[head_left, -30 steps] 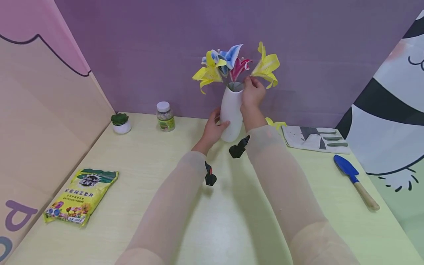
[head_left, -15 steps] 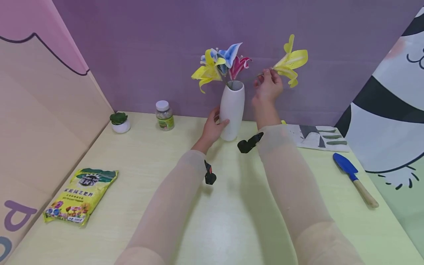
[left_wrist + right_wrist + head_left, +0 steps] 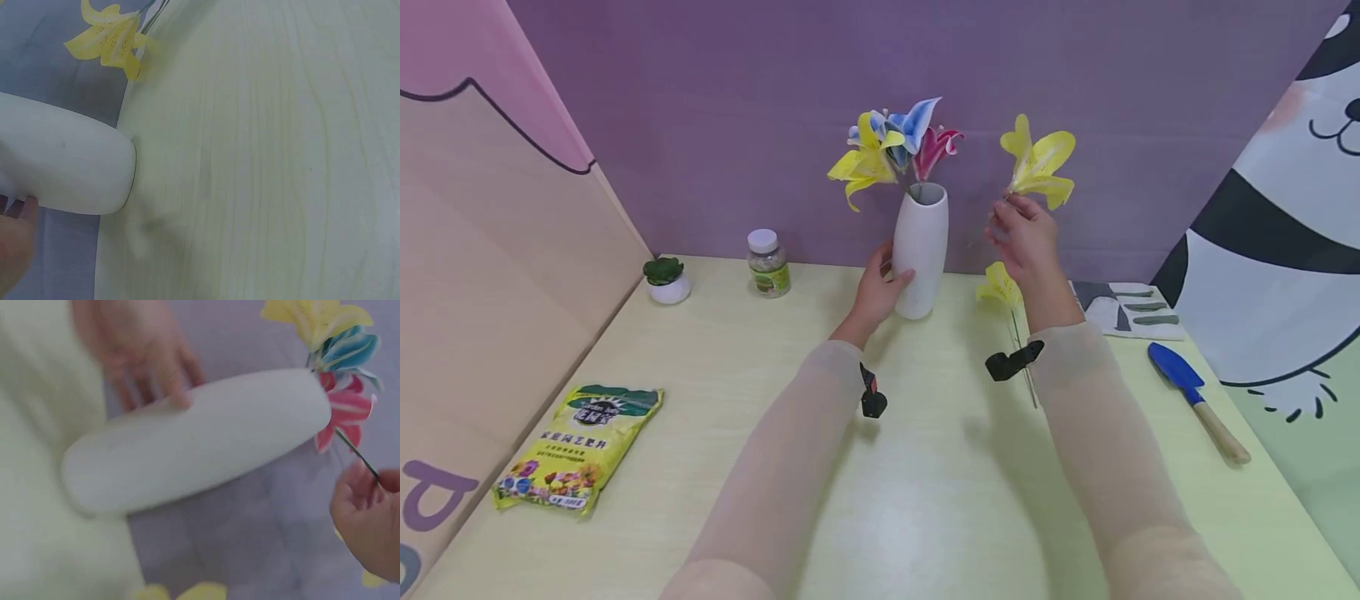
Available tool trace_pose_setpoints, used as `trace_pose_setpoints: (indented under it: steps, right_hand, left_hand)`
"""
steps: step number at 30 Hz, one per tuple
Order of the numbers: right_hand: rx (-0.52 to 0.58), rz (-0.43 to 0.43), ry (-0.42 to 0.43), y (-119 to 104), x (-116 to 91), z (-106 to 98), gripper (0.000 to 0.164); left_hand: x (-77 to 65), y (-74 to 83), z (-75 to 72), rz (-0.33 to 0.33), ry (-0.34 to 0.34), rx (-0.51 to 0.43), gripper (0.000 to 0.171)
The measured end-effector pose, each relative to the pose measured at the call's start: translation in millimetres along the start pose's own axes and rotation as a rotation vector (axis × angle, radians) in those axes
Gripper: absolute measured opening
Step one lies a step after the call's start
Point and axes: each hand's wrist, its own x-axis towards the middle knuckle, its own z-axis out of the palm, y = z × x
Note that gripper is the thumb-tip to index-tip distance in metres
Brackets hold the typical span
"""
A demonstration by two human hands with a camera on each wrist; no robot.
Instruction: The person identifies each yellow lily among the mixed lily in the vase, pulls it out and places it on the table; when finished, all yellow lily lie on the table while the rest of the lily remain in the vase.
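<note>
White vase (image 3: 922, 271) upright on worktop (image 3: 895, 500), gripped by left hand's (image 3: 877, 296) fingers; yellow flower (image 3: 1039, 165) pinched just below its bloom by right hand (image 3: 1032, 240), beside vase. Stem best steered clear of pink flower (image 3: 934, 152). Second yellow flower (image 3: 1000, 286), lying near right wrist, could be snagged; trowel (image 3: 1182, 368) well apart.
</note>
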Motion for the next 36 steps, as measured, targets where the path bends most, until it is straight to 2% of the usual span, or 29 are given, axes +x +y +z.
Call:
trace_pose_setpoints:
  steps: [3, 7, 12, 15, 20, 24, 29, 36]
  right_hand:
    - [-0.172, 0.05, -0.102, 12, -8, -21, 0.01]
    - [-0.369, 0.129, -0.19, 27, -20, -47, 0.009]
    - [-0.59, 0.233, -0.301, 42, -31, -72, 0.031]
    - [-0.679, 0.304, -0.346, 53, -35, -83, 0.037]
    - [-0.734, 0.413, -0.373, 75, -37, -97, 0.038]
    - [-0.757, 0.461, -0.375, 89, -37, -108, 0.038]
    - [-0.769, 0.46, -0.357, 100, -34, -113, 0.034]
    - [-0.813, 0.46, -0.338, 100, -35, -114, 0.035]
  left_hand:
    - [-1.0, 0.0, -0.3, 0.001, -0.004, -0.004, 0.069]
    - [0.0, -0.9, -0.7, 0.005, -0.013, -0.004, 0.068]
    - [2.5, -1.3, -2.5, 0.02, -0.016, -0.02, 0.069]
    - [2.4, -1.0, -3.8, 0.027, -0.01, -0.023, 0.069]
    - [2.4, -1.0, -4.0, 0.02, -0.006, -0.016, 0.068]
    - [2.9, -1.8, -2.8, 0.023, -0.001, -0.023, 0.067]
    - [2.7, -3.1, -2.0, 0.023, 0.002, -0.021, 0.067]
    - [2.8, -2.8, -1.8, 0.028, -0.006, -0.037, 0.067]
